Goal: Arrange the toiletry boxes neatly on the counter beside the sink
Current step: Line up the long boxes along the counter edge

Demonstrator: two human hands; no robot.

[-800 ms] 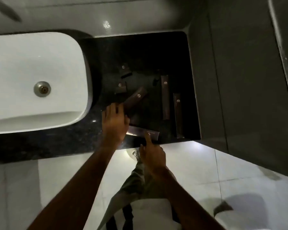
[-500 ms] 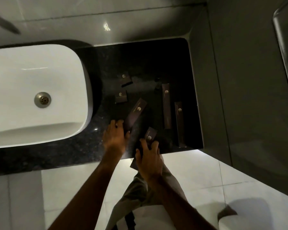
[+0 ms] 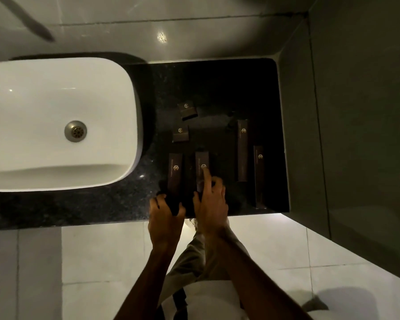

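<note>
Toiletry boxes (image 3: 175, 172) on dark table (image 3: 102, 209), long axes pointing away from me; my left hand (image 3: 164, 218) gripping one's near end; right hand (image 3: 211, 204) loose, forefinger on its neighbour (image 3: 201, 162); near ends hidden

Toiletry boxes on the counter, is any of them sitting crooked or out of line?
Yes. The top small box is twisted askew, unlike the squarer small box below it. The two long boxes by the wall lie parallel but staggered, ends unaligned.

Head cam, one view: looks steeply down, counter (image 3: 217, 88) + sink (image 3: 125, 112) close below.
</note>
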